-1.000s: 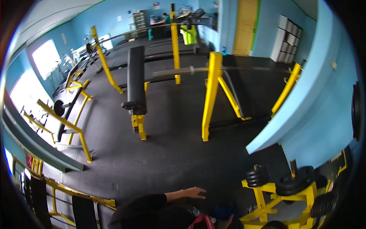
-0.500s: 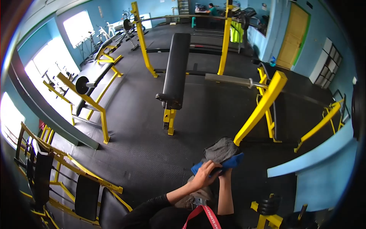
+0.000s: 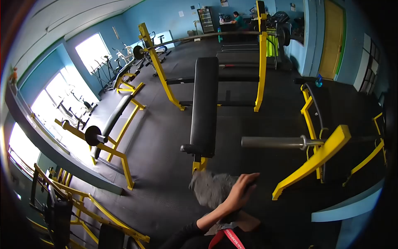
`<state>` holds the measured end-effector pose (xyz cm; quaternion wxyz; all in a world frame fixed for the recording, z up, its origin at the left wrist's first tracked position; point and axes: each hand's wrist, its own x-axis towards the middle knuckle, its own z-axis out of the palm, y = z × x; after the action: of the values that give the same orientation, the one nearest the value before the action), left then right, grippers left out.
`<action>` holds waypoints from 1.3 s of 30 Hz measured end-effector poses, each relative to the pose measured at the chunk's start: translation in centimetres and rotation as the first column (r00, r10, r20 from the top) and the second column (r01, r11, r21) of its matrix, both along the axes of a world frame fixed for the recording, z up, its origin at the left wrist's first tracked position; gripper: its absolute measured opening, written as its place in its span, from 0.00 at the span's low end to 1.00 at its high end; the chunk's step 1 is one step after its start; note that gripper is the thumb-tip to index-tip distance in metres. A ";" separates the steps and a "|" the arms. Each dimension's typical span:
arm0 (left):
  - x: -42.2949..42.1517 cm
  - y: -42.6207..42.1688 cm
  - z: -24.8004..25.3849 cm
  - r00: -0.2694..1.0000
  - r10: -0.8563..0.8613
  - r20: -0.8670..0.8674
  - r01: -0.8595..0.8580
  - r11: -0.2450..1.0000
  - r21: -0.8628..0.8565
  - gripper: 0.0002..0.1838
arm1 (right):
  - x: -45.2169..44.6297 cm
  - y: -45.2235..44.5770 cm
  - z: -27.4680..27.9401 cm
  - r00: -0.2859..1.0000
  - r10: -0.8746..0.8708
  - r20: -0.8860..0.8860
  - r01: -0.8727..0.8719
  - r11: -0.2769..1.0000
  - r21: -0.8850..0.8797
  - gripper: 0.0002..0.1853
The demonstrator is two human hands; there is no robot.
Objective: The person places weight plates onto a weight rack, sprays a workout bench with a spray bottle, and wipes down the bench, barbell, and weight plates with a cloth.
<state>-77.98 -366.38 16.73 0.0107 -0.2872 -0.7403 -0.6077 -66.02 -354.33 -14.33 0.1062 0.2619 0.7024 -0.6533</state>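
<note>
A fuzzy grey cloth [image 3: 212, 189] bunches up in front of my body, left of my left wrist. My left hand [image 3: 238, 194] reaches across to the right over my other arm, its fingers stretched out. Some dark shade shows by its fingertips, but I make out nothing held there. My right forearm [image 3: 248, 222] crosses beneath the left one towards the cloth. The right hand's fingers are hidden behind my left arm and the cloth, which it holds up.
A black padded bench [image 3: 204, 103] stands ahead, with a barbell [image 3: 207, 36] on a yellow rack behind it. To the right, a bar sleeve [image 3: 271, 142] juts out above a yellow post [image 3: 311, 162]. A person [image 3: 237, 20] sits far back at a desk.
The grey cloth has moved left, and the blue cloth under it no longer shows. My arms have crossed, with the left hand now to the right. The view has tilted up.
</note>
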 end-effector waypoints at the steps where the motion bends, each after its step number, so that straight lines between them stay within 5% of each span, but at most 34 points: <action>1: -1.6 -0.2 1.0 0.995 -0.098 -0.005 0.097 0.990 -0.107 0.22 | -3.0 -0.2 0.2 0.999 0.022 -0.026 -0.022 0.999 0.023 0.26; 5: -8.2 -2.1 2.9 0.974 -0.225 -0.015 0.217 0.954 -0.207 0.28 | -16.6 -1.6 2.6 0.979 0.117 -0.169 -0.109 0.993 0.055 0.25; 10: -18.9 -6.5 1.0 0.975 -0.221 -0.031 0.219 0.974 -0.060 0.24 | -30.8 -4.1 3.5 0.950 0.125 -0.286 -0.112 0.992 0.062 0.24; 13: -25.7 -11.1 -5.5 0.956 -0.185 0.229 0.171 0.982 0.083 0.20 | -37.5 -4.7 2.8 0.952 0.079 -0.296 -0.054 0.994 0.092 0.24; 15: -29.8 -14.1 -8.2 0.874 -0.012 0.485 -0.068 0.987 0.147 0.16 | -41.5 -4.6 2.8 0.960 0.017 -0.279 0.018 0.992 0.122 0.24; 19: -38.0 -23.2 -16.2 0.744 0.360 0.562 -0.354 0.927 -0.124 0.11 | -48.8 -1.2 3.5 0.939 -0.152 -0.308 0.237 0.936 0.261 0.23; 21: -43.1 -27.0 -18.6 0.630 0.420 0.653 -0.311 0.907 -0.283 0.12 | -52.0 2.2 4.4 0.901 -0.240 -0.362 0.378 0.842 0.384 0.23; 24: -51.8 -25.0 -16.6 0.653 0.414 0.634 -0.317 0.910 -0.268 0.12 | -55.3 7.9 6.7 0.822 -0.345 -0.453 0.564 0.603 0.564 0.23; 28: -63.9 -16.9 -13.6 0.901 0.302 0.310 -0.202 0.927 -0.316 0.12 | -56.9 15.7 8.9 0.714 -0.474 -0.515 0.664 0.225 0.713 0.22; 31: -68.7 -7.8 -10.0 0.953 0.150 0.263 -0.104 0.978 -0.179 0.10 | -56.2 20.8 9.9 0.642 -0.588 -0.492 0.623 0.026 0.782 0.22; 32: -68.8 -4.1 -7.8 0.951 0.162 0.263 -0.090 0.960 -0.266 0.10 | -55.6 22.0 10.2 0.615 -0.629 -0.476 0.603 -0.014 0.797 0.22; 34: -70.8 1.3 -10.9 0.961 -0.139 0.239 0.161 0.984 -0.075 0.09 | -54.6 25.0 10.4 0.554 -0.705 -0.443 0.550 -0.090 0.830 0.21; 39: -68.0 14.6 -13.5 0.773 -0.495 0.397 0.616 0.736 -0.281 0.20 | -52.9 31.9 9.0 0.416 -0.830 -0.372 0.431 -0.180 0.884 0.21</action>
<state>-145.95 -351.79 3.22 -0.3425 -0.3990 -0.7184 -0.4554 -118.96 -322.38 -5.32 -0.2967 0.6951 0.6548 -0.0090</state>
